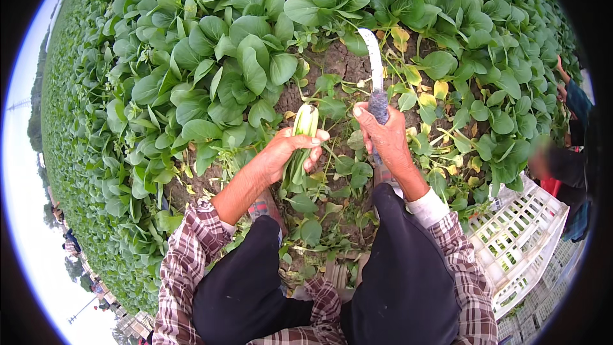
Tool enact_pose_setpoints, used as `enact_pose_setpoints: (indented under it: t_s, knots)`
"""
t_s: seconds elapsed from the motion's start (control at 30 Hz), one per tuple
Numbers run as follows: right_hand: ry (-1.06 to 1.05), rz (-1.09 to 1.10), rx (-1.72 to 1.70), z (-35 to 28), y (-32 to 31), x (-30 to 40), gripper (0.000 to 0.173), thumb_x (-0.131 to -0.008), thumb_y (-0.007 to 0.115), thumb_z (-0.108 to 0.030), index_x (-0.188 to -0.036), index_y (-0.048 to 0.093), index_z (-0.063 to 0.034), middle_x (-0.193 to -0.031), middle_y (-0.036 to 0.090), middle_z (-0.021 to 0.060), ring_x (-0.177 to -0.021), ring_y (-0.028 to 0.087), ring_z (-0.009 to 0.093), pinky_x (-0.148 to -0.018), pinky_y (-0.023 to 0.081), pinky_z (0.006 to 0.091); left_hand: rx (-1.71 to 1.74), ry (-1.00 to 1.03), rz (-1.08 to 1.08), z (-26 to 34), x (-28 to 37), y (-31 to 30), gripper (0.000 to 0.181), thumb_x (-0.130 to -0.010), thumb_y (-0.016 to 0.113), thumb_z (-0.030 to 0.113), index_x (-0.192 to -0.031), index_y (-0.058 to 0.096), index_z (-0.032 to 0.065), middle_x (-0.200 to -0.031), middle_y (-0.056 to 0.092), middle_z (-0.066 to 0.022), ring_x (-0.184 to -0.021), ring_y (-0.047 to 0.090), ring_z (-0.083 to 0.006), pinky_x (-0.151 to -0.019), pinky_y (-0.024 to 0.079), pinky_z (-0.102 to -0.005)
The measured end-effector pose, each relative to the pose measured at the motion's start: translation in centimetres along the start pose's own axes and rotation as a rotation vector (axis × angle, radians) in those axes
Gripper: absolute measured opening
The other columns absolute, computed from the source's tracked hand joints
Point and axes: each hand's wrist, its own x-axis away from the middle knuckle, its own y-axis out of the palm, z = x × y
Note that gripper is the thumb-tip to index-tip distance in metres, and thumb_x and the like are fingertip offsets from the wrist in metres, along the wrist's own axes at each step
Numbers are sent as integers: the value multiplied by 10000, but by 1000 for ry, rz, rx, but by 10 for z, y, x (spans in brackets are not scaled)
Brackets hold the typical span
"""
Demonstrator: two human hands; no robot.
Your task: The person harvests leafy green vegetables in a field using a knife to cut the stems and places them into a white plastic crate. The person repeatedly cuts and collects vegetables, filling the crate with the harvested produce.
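My left hand (pixel 287 149) is closed around a head of leafy greens (pixel 305 124), its pale cut base pointing up and its leaves hanging down below the palm. In my right hand (pixel 385 129) is the wrapped handle of a curved harvesting knife (pixel 374 60). The blade points away from me, its tip bending to the left, above bare soil and yellowed leaves. The knife does not touch the greens. Loose green leaves (pixel 352 167) lie on the ground between my feet.
Dense rows of leafy green plants (pixel 239 57) stand ahead and to both sides. White plastic crates (pixel 517 230) are at the right. A co-worker (pixel 570 167) is beyond them at the right rim. Further people show small at the far left. A slatted wooden piece (pixel 336 273) is between my knees.
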Motion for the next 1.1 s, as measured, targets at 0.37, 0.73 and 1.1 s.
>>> enact_pose_setpoints:
  t_s: [0.37, 0.73, 1.1]
  knots:
    - [-144, -41, 685, 52, -24, -16, 236, -829, 664, -182, -754, 574, 22, -646, 582, 250, -668, 608, 466, -624, 481, 508, -94, -197, -251, 9, 2, 17, 193, -881, 636, 94, -1033, 570, -5, -647, 574, -70, -464, 489, -115, -431, 377, -259]
    - [63, -168, 353, 56, 10, -51, 191, -867, 667, -179, -881, 665, 12, -560, 594, 61, -454, 586, 184, -476, 483, 356, -2010, 730, 211, 55, -54, 26, 212, -742, 588, -45, -944, 576, 16, -827, 626, -193, -763, 660, -395, -657, 522, -479]
    - [-38, -675, 1260, 71, 50, -58, 280, -851, 644, -222, -1025, 673, -4, -1060, 684, 235, -1030, 652, 394, -855, 518, 465, -2093, 684, 201, 57, -48, 42, 246, -684, 642, -33, -918, 573, 6, -851, 655, -194, -739, 690, -370, -622, 538, -462]
